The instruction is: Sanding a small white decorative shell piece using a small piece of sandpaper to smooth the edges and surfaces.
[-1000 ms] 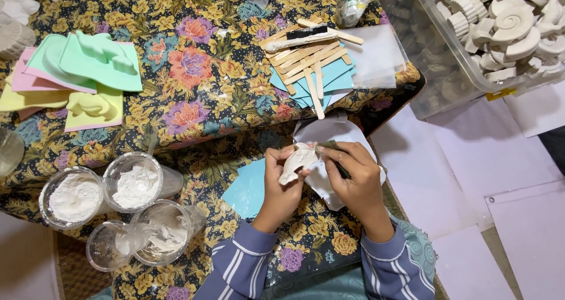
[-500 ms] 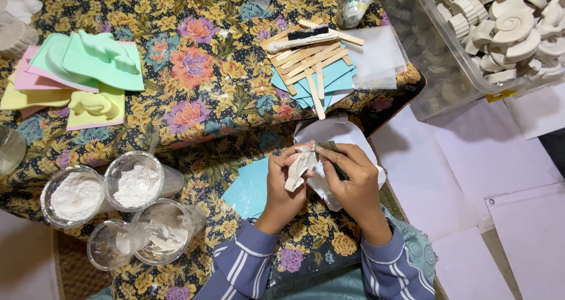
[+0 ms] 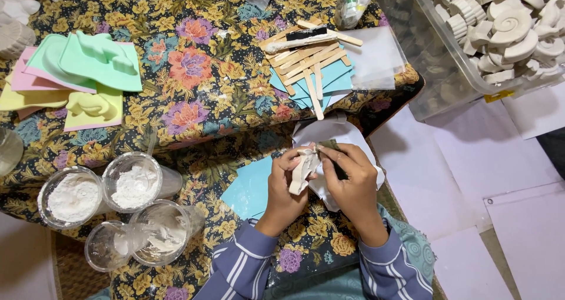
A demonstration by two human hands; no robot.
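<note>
Cloth: a floral tablecloth [image 3: 194, 70] in yellow, orange and purple covers the table and serves as the landmark here.
Bin: a clear plastic bin [image 3: 435, 70] stands just off the cloth's right edge, filled with white plaster casts [image 3: 512, 29].
Moulds: pastel moulds [image 3: 76, 76] in green, pink and yellow lie stacked at the cloth's left side.
Cups: clear plastic cups [image 3: 118, 212] holding white powder stand at the cloth's lower left.
Sticks: wooden sticks [image 3: 306, 59] lie piled on blue sheets [image 3: 329, 79] at the cloth's upper right.
Paper: a white paper [image 3: 329, 135] lies at the cloth's near edge, under the hands.
Blue sheet: a light blue sheet [image 3: 250, 188] rests on the cloth's hanging front, just left of the hands.
Left hand: the left hand [image 3: 282, 185] grips a small white plaster piece [image 3: 303, 170] from the left, fingers wrapped around it.
Right hand: the right hand [image 3: 350, 179] pinches a small dark sanding scrap [image 3: 329, 147] against the piece's upper end.
Piece: held above the white paper, at the cloth's near edge, between both hands.
</note>
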